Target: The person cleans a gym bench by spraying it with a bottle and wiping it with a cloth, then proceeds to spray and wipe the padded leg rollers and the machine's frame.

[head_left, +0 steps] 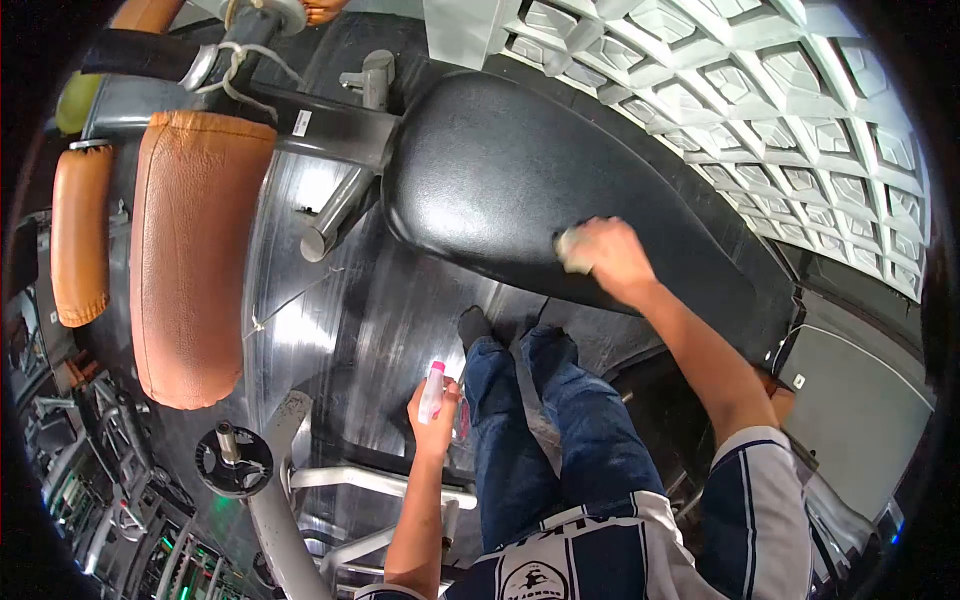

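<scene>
My right hand (pixel 612 258) is closed around a pale cloth (pixel 574 250), slightly blurred, against the near side of a black padded bench (pixel 500 160). Light glints off the bench's smooth cover. Lower down, in front of my legs, my left hand (pixel 436 412) grips a small clear bottle with a pink top (pixel 432 392). The bottle is upright and apart from the bench. My palm and fingers hide part of it.
Brown padded rollers (pixel 200 260) and a narrower orange one (pixel 80 235) stand at the left on the machine's frame. A weight plate on a post (pixel 233 460) is at lower left. A white patterned wall panel (pixel 720 80) borders the bench.
</scene>
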A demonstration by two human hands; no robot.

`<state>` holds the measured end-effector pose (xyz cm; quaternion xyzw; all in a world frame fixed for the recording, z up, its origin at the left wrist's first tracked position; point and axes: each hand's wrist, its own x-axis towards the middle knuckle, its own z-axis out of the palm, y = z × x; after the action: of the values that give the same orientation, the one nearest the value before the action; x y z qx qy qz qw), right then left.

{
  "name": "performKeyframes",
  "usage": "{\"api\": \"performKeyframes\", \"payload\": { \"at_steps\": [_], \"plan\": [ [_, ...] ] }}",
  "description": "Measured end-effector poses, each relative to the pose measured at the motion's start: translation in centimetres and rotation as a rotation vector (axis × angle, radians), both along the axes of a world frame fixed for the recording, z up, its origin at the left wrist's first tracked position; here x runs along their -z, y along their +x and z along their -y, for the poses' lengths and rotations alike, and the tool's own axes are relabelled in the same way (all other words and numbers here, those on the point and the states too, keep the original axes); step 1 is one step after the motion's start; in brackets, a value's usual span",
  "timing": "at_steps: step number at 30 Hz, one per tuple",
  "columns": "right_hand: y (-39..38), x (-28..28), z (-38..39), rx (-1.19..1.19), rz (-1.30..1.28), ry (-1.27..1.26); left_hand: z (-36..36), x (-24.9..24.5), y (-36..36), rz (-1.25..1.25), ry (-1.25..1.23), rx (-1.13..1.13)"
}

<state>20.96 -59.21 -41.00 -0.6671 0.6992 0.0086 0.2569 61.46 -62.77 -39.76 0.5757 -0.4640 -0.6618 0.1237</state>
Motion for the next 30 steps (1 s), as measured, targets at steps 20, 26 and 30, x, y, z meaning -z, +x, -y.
{"api": "performKeyframes", "payload": {
  "at_steps": [20,26,30],
  "plan": [
    [9.0,1.5,19.5,0.201,0.03,-0.525,-2.9,-1.1,-5.2,-0.008,0.02,0.076],
    [-4.1,1.6,-0.2,1.054,-0.114,-0.419,-2.4,0.2,-4.1,-0.052,-0.031,0.202],
    [-9.1,10.5,-15.9,1.836,-0.208,-0.075,-1.6,2.1,-2.1,-0.029,-0.019,0.212]
  ]
}}
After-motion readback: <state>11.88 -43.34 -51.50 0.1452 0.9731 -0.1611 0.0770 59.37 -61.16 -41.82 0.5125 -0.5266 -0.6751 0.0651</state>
